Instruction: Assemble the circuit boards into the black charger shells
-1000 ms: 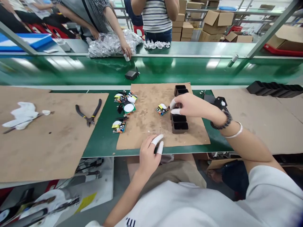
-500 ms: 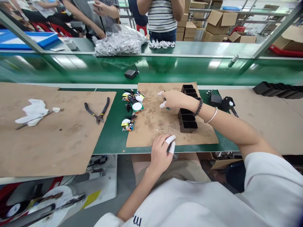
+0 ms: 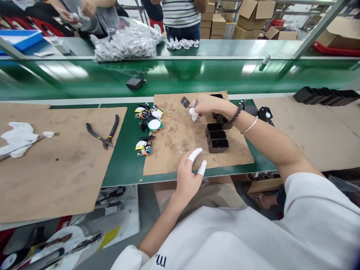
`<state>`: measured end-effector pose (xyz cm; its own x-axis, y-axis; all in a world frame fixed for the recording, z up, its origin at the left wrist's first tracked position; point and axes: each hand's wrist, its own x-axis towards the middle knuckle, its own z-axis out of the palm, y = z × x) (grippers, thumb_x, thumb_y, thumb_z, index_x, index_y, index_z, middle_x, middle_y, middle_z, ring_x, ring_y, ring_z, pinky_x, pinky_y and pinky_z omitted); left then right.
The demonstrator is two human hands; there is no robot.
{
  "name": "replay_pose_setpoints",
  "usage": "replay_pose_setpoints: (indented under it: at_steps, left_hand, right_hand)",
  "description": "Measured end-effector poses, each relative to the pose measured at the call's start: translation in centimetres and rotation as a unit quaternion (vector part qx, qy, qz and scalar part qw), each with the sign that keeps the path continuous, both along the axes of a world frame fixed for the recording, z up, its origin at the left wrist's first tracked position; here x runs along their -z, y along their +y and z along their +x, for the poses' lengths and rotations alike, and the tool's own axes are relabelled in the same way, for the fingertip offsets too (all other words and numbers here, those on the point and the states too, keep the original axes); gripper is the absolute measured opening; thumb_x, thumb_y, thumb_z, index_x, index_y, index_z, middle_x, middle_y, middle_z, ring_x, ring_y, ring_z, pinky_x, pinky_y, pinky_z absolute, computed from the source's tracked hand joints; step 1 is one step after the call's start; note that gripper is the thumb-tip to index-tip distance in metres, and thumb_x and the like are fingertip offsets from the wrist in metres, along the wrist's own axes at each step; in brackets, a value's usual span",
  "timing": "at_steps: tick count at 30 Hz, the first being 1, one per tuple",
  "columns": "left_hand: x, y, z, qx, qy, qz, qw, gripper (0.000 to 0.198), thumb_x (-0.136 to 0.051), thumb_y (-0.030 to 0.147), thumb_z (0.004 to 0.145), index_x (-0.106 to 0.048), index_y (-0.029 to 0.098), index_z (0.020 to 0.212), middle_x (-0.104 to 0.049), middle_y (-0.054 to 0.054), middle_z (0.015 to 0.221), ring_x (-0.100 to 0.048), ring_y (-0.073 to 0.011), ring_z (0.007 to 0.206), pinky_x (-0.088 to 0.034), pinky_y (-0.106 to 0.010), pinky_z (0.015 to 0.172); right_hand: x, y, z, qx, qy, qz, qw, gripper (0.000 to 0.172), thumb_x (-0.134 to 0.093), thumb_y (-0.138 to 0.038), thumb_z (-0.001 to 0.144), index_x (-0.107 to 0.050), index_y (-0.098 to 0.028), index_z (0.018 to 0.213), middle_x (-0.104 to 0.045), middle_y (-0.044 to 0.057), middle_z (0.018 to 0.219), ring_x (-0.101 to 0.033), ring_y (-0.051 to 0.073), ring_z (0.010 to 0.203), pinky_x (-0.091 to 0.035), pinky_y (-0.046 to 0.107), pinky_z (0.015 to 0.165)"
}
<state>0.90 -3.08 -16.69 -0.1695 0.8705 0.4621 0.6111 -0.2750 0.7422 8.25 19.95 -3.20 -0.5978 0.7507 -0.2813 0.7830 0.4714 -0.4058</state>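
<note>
My right hand, with white finger covers, is closed above the cardboard mat. A small dark square part sticks out beyond its fingertips, joined to something partly hidden by them. Beneath and beside the right wrist are black open-topped cases in a column. My left hand is near the mat's front edge, thumb and covered index finger spread, holding nothing. Left of the mat lie several circuit boards with yellow and white components.
Pliers and a white glove lie on the left cardboard. A black adapter sits beyond the mat. More black cases stand far right. People stand behind a bag of clear plastic parts.
The right hand has lifted a little, and the dark square part now shows at its fingertips. My left thumb and index finger have spread apart. The view has shifted slightly.
</note>
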Motion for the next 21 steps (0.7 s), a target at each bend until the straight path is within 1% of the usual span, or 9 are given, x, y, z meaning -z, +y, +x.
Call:
replay_pose_setpoints:
  at_steps: [2, 4, 7, 9, 11, 13, 15, 18, 21]
  left_hand:
    - [-0.4, 0.8, 0.5, 0.006, -0.021, -0.011, 1.000, 0.045, -0.067, 0.023, 0.095, -0.058, 0.022, 0.139, -0.071, -0.012, 0.130, -0.068, -0.0250, 0.122, -0.056, -0.042, 0.107]
    - [-0.8, 1.7, 1.1, 0.018, -0.017, -0.013, 1.000, 0.055, -0.071, 0.023, 0.092, -0.053, 0.022, 0.144, -0.067, -0.013, 0.134, -0.066, -0.0259, 0.125, -0.054, -0.044, 0.109]
    - [-1.4, 3.0, 2.0, 0.039, 0.026, 0.012, 0.999, 0.054, -0.071, 0.021, 0.090, -0.056, 0.022, 0.141, -0.064, -0.013, 0.134, -0.064, -0.0258, 0.124, -0.053, -0.044, 0.106]
    - [-1.6, 3.6, 2.5, 0.028, 0.085, 0.037, 0.995, 0.034, -0.071, 0.021, 0.091, -0.067, 0.023, 0.125, -0.064, -0.013, 0.131, -0.063, -0.0278, 0.120, -0.051, -0.046, 0.101]
    - [-1.7, 4.0, 3.0, -0.007, 0.151, 0.057, 0.987, 0.007, -0.072, 0.024, 0.091, -0.073, 0.022, 0.098, -0.066, -0.015, 0.126, -0.061, -0.0313, 0.118, -0.047, -0.048, 0.096]
    - [-1.9, 4.2, 3.7, -0.044, 0.191, 0.075, 0.978, 0.018, -0.073, 0.029, 0.092, -0.068, 0.020, 0.077, -0.070, -0.013, 0.110, -0.062, -0.0295, 0.105, -0.044, -0.045, 0.089]
    - [-2.3, 4.2, 4.4, -0.059, 0.192, 0.087, 0.976, 0.028, -0.075, 0.037, 0.091, -0.064, 0.020, 0.073, -0.066, -0.008, 0.085, -0.060, -0.0223, 0.083, -0.043, -0.040, 0.081]
    - [-3.3, 3.5, 5.0, -0.030, 0.108, 0.040, 0.993, 0.034, -0.082, 0.047, 0.084, -0.066, 0.020, 0.099, -0.057, 0.002, 0.072, -0.054, -0.0148, 0.067, -0.046, -0.035, 0.076]
    - [-4.1, 2.7, 4.7, 0.016, -0.025, -0.039, 0.999, 0.071, -0.088, 0.041, 0.077, -0.054, 0.024, 0.136, -0.061, 0.002, 0.092, -0.055, -0.0110, 0.068, -0.052, -0.031, 0.077]
  right_hand:
    - [-0.8, -0.3, 2.3, 0.033, 0.167, -0.056, 0.984, 0.026, -0.078, -0.014, 0.069, -0.075, -0.016, 0.095, -0.082, 0.007, 0.102, -0.074, 0.026, 0.100, -0.061, 0.033, 0.082]
    - [-1.0, -1.3, 5.1, 0.041, 0.311, -0.093, 0.945, 0.034, -0.080, -0.019, 0.066, -0.071, -0.017, 0.099, -0.080, 0.007, 0.105, -0.073, 0.025, 0.103, -0.062, 0.037, 0.088]
    - [0.0, -3.7, 9.9, 0.039, 0.434, -0.132, 0.891, 0.051, -0.079, -0.037, 0.066, -0.067, -0.019, 0.112, -0.076, 0.008, 0.114, -0.072, 0.028, 0.110, -0.062, 0.044, 0.096]
    - [1.4, -5.7, 13.2, 0.071, 0.467, -0.125, 0.872, 0.062, -0.074, -0.051, 0.069, -0.064, -0.023, 0.124, -0.073, 0.008, 0.128, -0.071, 0.029, 0.116, -0.061, 0.048, 0.100]
    - [3.0, -7.7, 16.2, 0.117, 0.486, -0.104, 0.860, 0.070, -0.064, -0.068, 0.073, -0.063, -0.029, 0.131, -0.069, 0.009, 0.138, -0.070, 0.031, 0.122, -0.061, 0.050, 0.101]
    - [4.5, -9.5, 18.5, 0.149, 0.511, -0.093, 0.841, 0.071, -0.054, -0.076, 0.076, -0.063, -0.034, 0.133, -0.069, 0.008, 0.140, -0.068, 0.031, 0.128, -0.061, 0.052, 0.105]
    - [5.8, -10.9, 19.8, 0.183, 0.546, -0.089, 0.813, 0.064, -0.054, -0.074, 0.078, -0.065, -0.037, 0.130, -0.070, 0.007, 0.139, -0.065, 0.033, 0.135, -0.057, 0.055, 0.112]
    - [7.2, -12.3, 19.7, 0.242, 0.577, -0.086, 0.775, 0.058, -0.066, -0.067, 0.076, -0.068, -0.036, 0.126, -0.070, 0.007, 0.140, -0.063, 0.037, 0.137, -0.053, 0.060, 0.115]
    - [8.1, -12.9, 18.5, 0.270, 0.576, -0.077, 0.768, 0.061, -0.081, -0.061, 0.069, -0.069, -0.033, 0.122, -0.073, 0.008, 0.134, -0.069, 0.037, 0.127, -0.061, 0.055, 0.104]
